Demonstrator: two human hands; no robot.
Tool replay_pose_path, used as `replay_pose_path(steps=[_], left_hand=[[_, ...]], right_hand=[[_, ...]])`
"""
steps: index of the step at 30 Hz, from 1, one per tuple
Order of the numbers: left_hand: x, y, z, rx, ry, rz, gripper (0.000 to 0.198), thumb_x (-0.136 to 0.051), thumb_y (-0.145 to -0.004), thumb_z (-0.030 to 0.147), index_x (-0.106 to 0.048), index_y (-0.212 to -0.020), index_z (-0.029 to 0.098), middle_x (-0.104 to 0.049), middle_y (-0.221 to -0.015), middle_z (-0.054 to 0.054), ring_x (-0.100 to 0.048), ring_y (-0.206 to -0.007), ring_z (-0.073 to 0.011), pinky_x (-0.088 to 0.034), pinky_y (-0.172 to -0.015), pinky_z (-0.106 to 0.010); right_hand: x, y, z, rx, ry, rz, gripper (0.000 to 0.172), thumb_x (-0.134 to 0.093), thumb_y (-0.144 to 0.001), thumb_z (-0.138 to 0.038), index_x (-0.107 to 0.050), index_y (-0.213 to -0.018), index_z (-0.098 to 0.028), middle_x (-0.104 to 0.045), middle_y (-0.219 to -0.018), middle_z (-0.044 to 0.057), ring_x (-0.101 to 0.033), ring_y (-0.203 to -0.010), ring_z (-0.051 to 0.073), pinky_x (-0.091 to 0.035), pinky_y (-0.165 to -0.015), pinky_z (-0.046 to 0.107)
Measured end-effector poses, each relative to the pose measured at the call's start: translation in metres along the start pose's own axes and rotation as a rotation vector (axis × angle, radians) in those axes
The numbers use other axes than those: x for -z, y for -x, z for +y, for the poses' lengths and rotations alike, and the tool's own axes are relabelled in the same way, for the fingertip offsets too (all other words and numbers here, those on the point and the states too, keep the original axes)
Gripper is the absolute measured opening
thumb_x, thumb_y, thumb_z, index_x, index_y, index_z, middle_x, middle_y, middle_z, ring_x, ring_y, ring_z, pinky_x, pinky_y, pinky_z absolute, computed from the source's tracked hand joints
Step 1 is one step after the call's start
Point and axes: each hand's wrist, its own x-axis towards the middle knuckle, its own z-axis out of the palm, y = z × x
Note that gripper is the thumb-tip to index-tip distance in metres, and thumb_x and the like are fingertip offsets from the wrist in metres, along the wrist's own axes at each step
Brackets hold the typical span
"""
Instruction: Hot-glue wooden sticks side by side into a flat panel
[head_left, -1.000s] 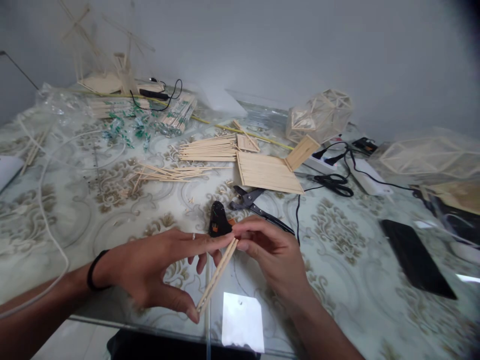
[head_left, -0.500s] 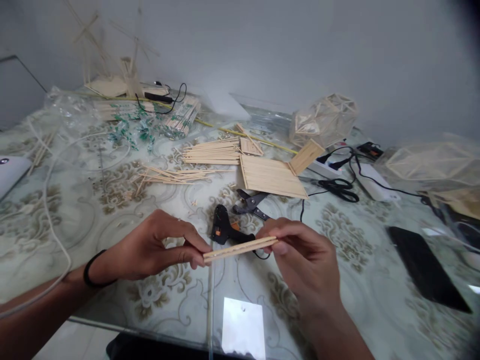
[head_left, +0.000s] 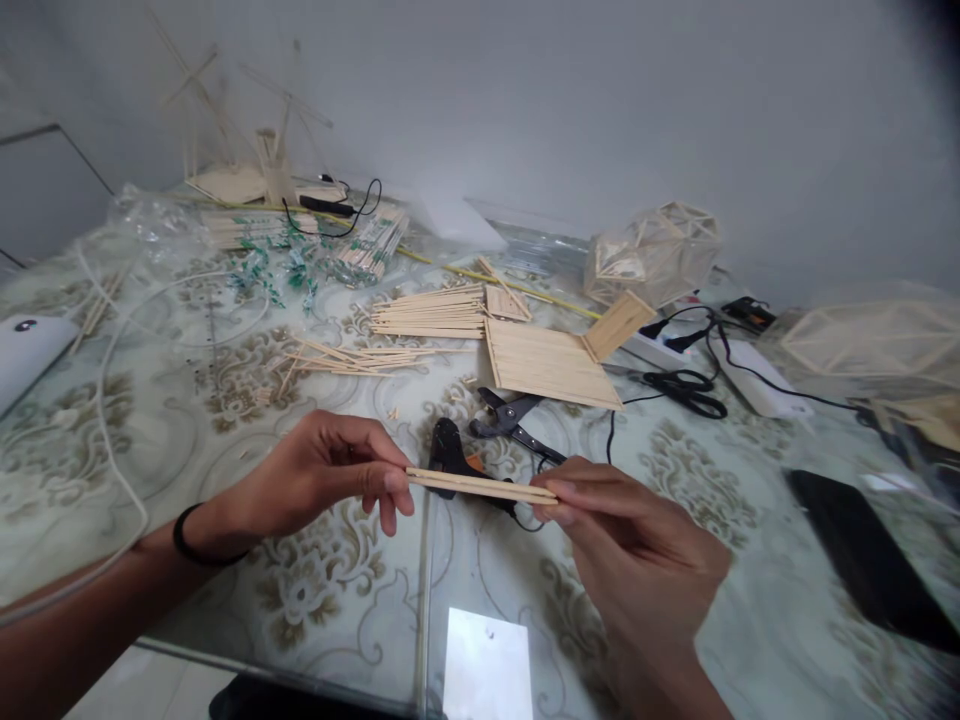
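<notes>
Since a second ago, the wooden sticks (head_left: pixel 480 486) have been swung from a steep slant to nearly level, and the hands have been drawn further apart, one to each end. The sticks are pressed together as a thin pair and are held in the air just above the worktop (head_left: pixel 225 560), near its front edge. Their left end is pinched between the thumb and fingertips of the left hand (head_left: pixel 315 480); their right end is gripped in the same way by the right hand (head_left: pixel 637 545).

A black glue gun (head_left: pixel 448 452) is seen lying just behind the sticks, partly hidden by them, with black pliers (head_left: pixel 514 420) close beyond it. Farther back, a flat panel of joined sticks (head_left: pixel 551 362) and a loose stack of sticks (head_left: pixel 431 312) are laid side by side. Black scissors (head_left: pixel 686 385) are placed to the right of the panel.
</notes>
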Motion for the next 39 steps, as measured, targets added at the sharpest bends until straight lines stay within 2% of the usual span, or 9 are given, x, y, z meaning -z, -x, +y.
replay_pose_path(steps=[4, 10, 16, 24, 39], left_hand=[[0.0018, -0.0004, 0.0019, 0.019, -0.015, 0.002, 0.023, -0.09, -0.092, 0.032, -0.081, -0.082, 0.014, -0.086, -0.077, -0.005, -0.08, -0.061, -0.0136, -0.056, -0.056, -0.018], [0.0037, -0.0001, -0.0005, 0.076, 0.049, -0.033, 0.021, -0.092, -0.091, 0.032, -0.083, -0.082, 0.015, -0.086, -0.075, -0.004, -0.08, -0.062, -0.0123, -0.061, -0.059, -0.015], [0.0033, -0.0006, 0.0006, 0.076, 0.078, -0.041, 0.022, -0.093, -0.09, 0.032, -0.084, -0.081, 0.015, -0.086, -0.074, -0.003, -0.08, -0.061, -0.0113, -0.062, -0.058, -0.013], [0.0023, -0.0018, -0.0018, 0.117, 0.171, -0.088, 0.015, -0.094, -0.089, 0.026, -0.085, -0.085, 0.016, -0.086, -0.075, -0.002, -0.082, -0.062, -0.012, -0.065, -0.06, -0.014], [-0.0012, -0.0038, 0.004, 0.127, 0.144, -0.049, 0.014, -0.093, -0.088, 0.022, -0.083, -0.083, 0.014, -0.085, -0.073, -0.002, -0.081, -0.06, -0.012, -0.065, -0.059, -0.015]], right_hand=[[-0.0002, -0.002, -0.0015, 0.032, -0.025, -0.027, 0.031, -0.089, -0.09, -0.01, -0.09, -0.106, -0.037, -0.087, -0.083, 0.0, -0.079, -0.071, 0.023, -0.065, -0.062, 0.04], [0.0046, -0.001, 0.0008, 0.07, -0.051, -0.078, 0.038, -0.087, -0.088, -0.001, -0.09, -0.11, -0.033, -0.088, -0.089, 0.002, -0.081, -0.072, 0.022, -0.066, -0.061, 0.037], [0.0038, -0.0033, -0.0038, 0.049, -0.064, -0.101, 0.034, -0.087, -0.09, -0.005, -0.09, -0.109, -0.033, -0.087, -0.085, 0.003, -0.079, -0.069, 0.022, -0.065, -0.056, 0.036], [0.0059, -0.0009, -0.0002, 0.03, -0.112, -0.107, 0.03, -0.086, -0.094, -0.01, -0.09, -0.112, -0.033, -0.086, -0.087, 0.003, -0.079, -0.074, 0.021, -0.065, -0.059, 0.036], [0.0042, -0.0034, 0.0026, 0.038, -0.091, -0.093, 0.032, -0.086, -0.092, -0.006, -0.09, -0.11, -0.033, -0.087, -0.089, 0.002, -0.08, -0.074, 0.021, -0.065, -0.06, 0.035]])
